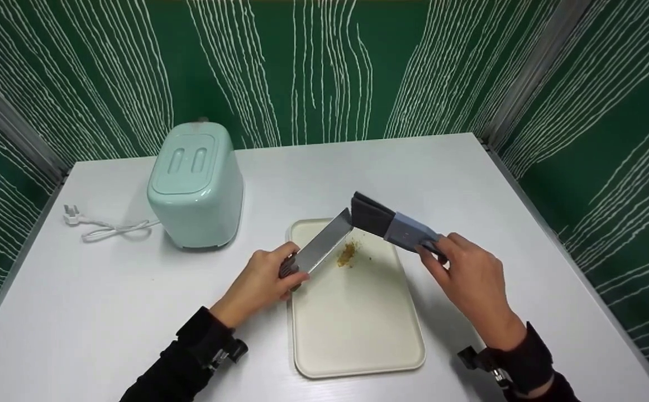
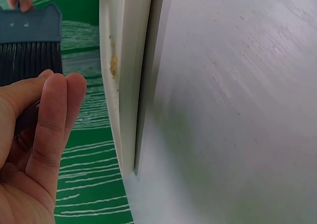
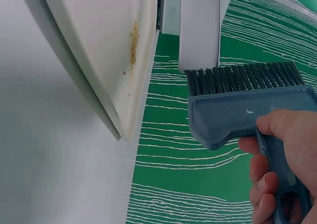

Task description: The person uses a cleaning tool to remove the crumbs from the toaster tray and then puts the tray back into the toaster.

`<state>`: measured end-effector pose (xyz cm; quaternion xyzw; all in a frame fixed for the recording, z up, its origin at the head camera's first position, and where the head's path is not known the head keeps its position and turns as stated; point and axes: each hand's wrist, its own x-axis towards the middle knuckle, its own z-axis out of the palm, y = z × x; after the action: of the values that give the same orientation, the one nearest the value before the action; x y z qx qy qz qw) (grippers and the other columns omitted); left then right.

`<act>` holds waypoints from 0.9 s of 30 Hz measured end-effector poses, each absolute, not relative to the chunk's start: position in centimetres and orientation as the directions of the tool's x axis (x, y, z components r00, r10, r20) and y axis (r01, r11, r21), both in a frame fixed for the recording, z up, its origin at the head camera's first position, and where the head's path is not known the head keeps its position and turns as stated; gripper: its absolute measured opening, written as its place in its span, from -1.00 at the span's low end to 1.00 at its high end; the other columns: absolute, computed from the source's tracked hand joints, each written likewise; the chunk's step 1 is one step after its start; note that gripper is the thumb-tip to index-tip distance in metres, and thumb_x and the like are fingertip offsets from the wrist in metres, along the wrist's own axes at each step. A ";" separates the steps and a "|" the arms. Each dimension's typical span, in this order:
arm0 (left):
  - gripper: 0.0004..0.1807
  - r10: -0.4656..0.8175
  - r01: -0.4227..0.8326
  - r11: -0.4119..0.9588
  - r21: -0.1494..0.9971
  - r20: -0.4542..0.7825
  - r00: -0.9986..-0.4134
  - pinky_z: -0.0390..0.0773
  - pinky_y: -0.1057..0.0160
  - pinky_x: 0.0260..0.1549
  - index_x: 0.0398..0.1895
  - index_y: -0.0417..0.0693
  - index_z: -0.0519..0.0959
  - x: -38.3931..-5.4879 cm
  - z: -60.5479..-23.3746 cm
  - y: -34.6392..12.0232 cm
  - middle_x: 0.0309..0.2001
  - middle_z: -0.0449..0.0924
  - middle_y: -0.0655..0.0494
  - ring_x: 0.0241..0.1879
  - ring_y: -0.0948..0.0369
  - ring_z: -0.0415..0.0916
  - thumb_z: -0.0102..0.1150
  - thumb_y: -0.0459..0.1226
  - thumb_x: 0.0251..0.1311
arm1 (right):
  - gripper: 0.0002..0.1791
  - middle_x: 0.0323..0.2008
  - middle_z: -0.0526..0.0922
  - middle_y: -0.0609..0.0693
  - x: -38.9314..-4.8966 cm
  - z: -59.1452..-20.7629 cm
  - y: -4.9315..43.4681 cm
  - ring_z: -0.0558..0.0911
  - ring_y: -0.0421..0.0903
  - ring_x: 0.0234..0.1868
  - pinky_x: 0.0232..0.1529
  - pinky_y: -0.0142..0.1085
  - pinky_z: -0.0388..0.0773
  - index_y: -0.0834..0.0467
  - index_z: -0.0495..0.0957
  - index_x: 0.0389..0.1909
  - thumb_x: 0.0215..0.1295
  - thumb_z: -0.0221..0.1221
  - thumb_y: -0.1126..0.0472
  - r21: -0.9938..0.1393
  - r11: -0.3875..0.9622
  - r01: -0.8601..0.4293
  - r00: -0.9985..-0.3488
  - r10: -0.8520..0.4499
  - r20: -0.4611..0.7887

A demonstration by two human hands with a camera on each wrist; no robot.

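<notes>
At your far left on the white table [image 1: 106, 312], a white plug [image 1: 71, 215] lies with its prongs pointing away from you, its cord [image 1: 113, 229] bundled in a loop beside the mint-green toaster [image 1: 227, 195]. A matching lid [image 1: 185, 164] with two oval recesses covers the toaster's top, so you can't see what, if anything, is inside. Next, your left hand [image 1: 268, 276] grips the dark handle [image 1: 289, 268] of a flat grey blade [image 1: 324, 241] with a finely toothed edge, holding it tilted above the left rim of the cream rectangular tray [image 1: 358, 329]. The tray lies lengthwise in front of you and holds a small heap of yellow-brown crumbs [image 1: 347, 254] toward its far end, with a few loose specks just beside it. Over the tray's far right corner, the dark bristles [image 1: 370, 215] of the blue-grey hand brush [image 1: 411, 231] meet the blade's far end, seemingly touching it. Rightmost, your right hand [image 1: 472, 273] grasps the brush by its handle, thumb along its flat side, clear of the tray
</notes>
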<state>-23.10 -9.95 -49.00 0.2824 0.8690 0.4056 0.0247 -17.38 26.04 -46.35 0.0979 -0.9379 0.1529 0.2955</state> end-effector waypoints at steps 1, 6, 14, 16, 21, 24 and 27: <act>-0.73 0.510 0.470 0.510 0.721 0.187 -0.839 0.59 0.40 -0.68 -0.07 -0.10 0.57 -23.1 -49.0 -9.9 -0.54 0.69 0.15 -0.68 0.43 0.55 0.49 -0.26 0.33 | -0.70 -0.58 0.49 -0.04 -17.4 -46.4 26.0 0.38 -0.18 -0.61 -0.62 -0.35 0.23 0.16 0.55 -0.48 0.27 0.51 0.22 -0.218 0.936 -0.277 -0.803 -0.101 0.587; -0.72 0.501 0.453 0.517 0.726 0.173 -0.848 0.61 0.41 -0.67 -0.05 -0.08 0.57 -23.0 -49.0 -9.8 -0.51 0.69 0.15 -0.66 0.43 0.57 0.49 -0.24 0.33 | -0.63 -0.58 0.42 -0.08 -17.5 -46.9 26.0 0.32 -0.17 -0.62 -0.63 -0.36 0.19 0.12 0.46 -0.50 0.25 0.51 0.23 -0.180 0.940 -0.290 -0.791 -0.130 0.597; -0.72 0.506 0.460 0.517 0.722 0.175 -0.844 0.59 0.42 -0.67 -0.04 -0.09 0.57 -23.0 -48.9 -9.7 -0.54 0.65 0.16 -0.66 0.43 0.55 0.49 -0.24 0.34 | -0.67 -0.59 0.47 -0.08 -17.4 -47.4 25.6 0.35 -0.19 -0.62 -0.63 -0.38 0.21 0.11 0.50 -0.49 0.25 0.51 0.23 -0.173 0.938 -0.300 -0.808 -0.153 0.569; -0.72 0.505 0.456 0.516 0.725 0.173 -0.845 0.60 0.41 -0.67 -0.04 -0.08 0.57 -23.0 -48.9 -9.7 -0.53 0.65 0.16 -0.66 0.42 0.56 0.49 -0.24 0.34 | -0.68 -0.59 0.49 -0.07 -17.3 -47.4 25.4 0.34 -0.19 -0.62 -0.63 -0.37 0.22 0.11 0.51 -0.49 0.25 0.50 0.23 -0.180 0.937 -0.299 -0.817 -0.154 0.555; -0.71 0.502 0.456 0.518 0.724 0.174 -0.847 0.59 0.41 -0.68 -0.05 -0.08 0.57 -23.0 -48.9 -9.6 -0.53 0.66 0.17 -0.67 0.42 0.55 0.50 -0.24 0.32 | -0.70 -0.58 0.52 -0.08 -17.2 -47.6 24.8 0.36 -0.22 -0.62 -0.62 -0.36 0.26 0.09 0.54 -0.49 0.26 0.51 0.20 -0.203 0.928 -0.314 -0.836 -0.169 0.522; -0.71 0.502 0.462 0.521 0.718 0.180 -0.846 0.59 0.40 -0.69 -0.07 -0.08 0.57 -23.0 -48.9 -9.6 -0.52 0.67 0.17 -0.67 0.42 0.55 0.50 -0.24 0.32 | -0.70 -0.58 0.50 -0.11 -17.0 -47.6 24.5 0.35 -0.25 -0.61 -0.60 -0.37 0.26 0.06 0.55 -0.50 0.26 0.51 0.18 -0.222 0.919 -0.327 -0.849 -0.182 0.496; -0.72 0.501 0.461 0.521 0.718 0.180 -0.847 0.59 0.39 -0.70 -0.08 -0.07 0.57 -23.0 -48.9 -9.6 -0.50 0.69 0.16 -0.68 0.43 0.56 0.51 -0.24 0.32 | -0.70 -0.59 0.47 -0.12 -16.9 -47.5 24.2 0.31 -0.30 -0.60 -0.58 -0.40 0.22 0.04 0.55 -0.52 0.28 0.49 0.16 -0.255 0.904 -0.343 -0.865 -0.198 0.462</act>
<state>-22.98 -9.61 -48.88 0.2758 0.8717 0.4042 0.0244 -16.91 24.25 -47.52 0.1420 -0.9511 0.1665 0.2179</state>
